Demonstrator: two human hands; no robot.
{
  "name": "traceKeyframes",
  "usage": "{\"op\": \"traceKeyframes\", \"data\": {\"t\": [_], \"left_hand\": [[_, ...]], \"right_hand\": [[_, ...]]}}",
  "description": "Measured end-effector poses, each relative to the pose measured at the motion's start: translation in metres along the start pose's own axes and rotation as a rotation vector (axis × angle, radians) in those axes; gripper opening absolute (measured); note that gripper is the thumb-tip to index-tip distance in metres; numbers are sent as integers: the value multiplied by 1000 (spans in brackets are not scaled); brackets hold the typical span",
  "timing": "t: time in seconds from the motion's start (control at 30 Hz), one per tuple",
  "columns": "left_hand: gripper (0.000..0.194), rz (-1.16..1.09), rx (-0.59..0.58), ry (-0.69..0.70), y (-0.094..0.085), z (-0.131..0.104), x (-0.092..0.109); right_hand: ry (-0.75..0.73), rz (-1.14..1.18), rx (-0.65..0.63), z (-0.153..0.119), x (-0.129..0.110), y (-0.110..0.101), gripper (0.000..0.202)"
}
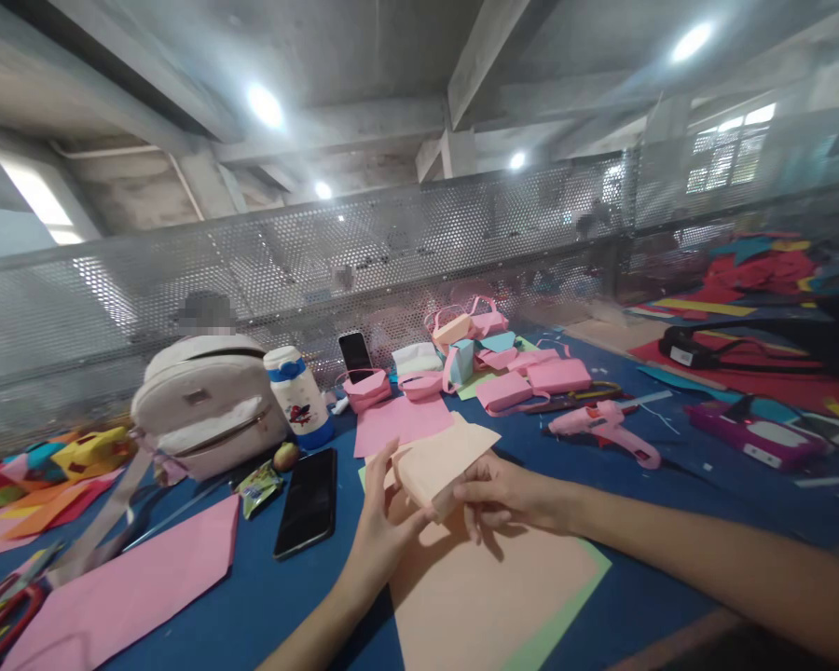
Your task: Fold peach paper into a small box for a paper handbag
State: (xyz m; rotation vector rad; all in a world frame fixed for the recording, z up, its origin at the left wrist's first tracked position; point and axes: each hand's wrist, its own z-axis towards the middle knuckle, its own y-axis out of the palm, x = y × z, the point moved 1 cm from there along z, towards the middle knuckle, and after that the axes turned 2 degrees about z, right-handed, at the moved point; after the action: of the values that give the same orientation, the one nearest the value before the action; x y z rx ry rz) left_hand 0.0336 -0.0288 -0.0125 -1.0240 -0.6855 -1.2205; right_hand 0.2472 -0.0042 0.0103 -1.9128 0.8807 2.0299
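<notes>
A small folded box of peach paper, with one flap sticking out to the right, is held between both my hands above the table. My left hand grips its left side, thumb along the near edge and fingers on the far side. On the right edge, my right hand pinches the paper between thumb and fingers. Beneath them lies a larger peach sheet over a green sheet. A pink sheet is just beyond the box.
Finished-looking pink paper bags stand at the back. A pink glue gun lies to the right, near a purple device. To the left are a black phone, a bottle, a white backpack and scissors.
</notes>
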Motion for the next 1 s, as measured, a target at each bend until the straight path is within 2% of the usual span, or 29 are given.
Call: {"op": "traceKeyframes", "data": {"t": [0.1,0.23,0.33,0.43,0.6,0.7,0.8,0.87,1.0], "left_hand": [[89,-21,15,-15,2,-1,-1],[85,32,-75,2,7,-5,4],[85,204,-27,106,8,-8,11],[93,387,43,220,7,-10,18],[99,515,114,256,7,-12,23],[98,407,131,229,6,-11,24],[95,149,143,116,4,-6,19],[87,-29,120,-2,1,-2,13],[71,-249,80,-207,-2,5,4]], "right_hand": [[-51,-36,16,0,-1,3,45],[-57,-64,28,3,6,2,49],[-60,-64,69,4,10,2,55],[-70,-75,135,6,10,3,59],[-109,-40,292,9,8,1,50],[-129,-64,346,12,10,-3,48],[-141,-180,345,12,10,-5,47],[-174,-357,345,9,6,-4,41],[-326,-889,400,1,-7,-4,22]]}}
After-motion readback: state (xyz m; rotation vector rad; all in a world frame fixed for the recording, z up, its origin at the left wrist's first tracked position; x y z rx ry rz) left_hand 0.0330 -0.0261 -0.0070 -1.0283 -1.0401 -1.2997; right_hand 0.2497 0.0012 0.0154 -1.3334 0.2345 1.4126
